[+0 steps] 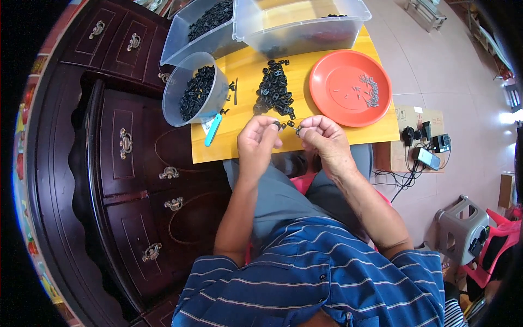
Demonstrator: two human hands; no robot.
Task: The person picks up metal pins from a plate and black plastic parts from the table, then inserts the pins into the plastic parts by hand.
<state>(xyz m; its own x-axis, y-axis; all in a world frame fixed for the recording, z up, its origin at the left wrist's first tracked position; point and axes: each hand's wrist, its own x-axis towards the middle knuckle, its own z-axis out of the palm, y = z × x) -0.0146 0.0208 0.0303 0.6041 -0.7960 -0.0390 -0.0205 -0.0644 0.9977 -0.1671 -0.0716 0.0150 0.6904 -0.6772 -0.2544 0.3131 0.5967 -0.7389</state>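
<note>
Close together over the table's near edge, both my hands have their fingers pinched. My left hand [258,143] holds a small black plastic part [278,125] between thumb and fingertips. Between the fingertips of my right hand [327,143] is a thin metal pin [293,127], pointing toward the left hand; a dark bit shows beside it. Just beyond my hands lies a pile of small black parts [273,90], several with two holes. An orange-red plate [327,101] to the right carries many small metal pins [372,90].
A round clear tub [170,103] of black parts stands at left, near a turquoise-handled cutter [213,131]. Behind are two clear bins [180,41] [305,41]. A dark wooden cabinet [131,218] borders the left; a cardboard box [400,158] with cables and devices sits right.
</note>
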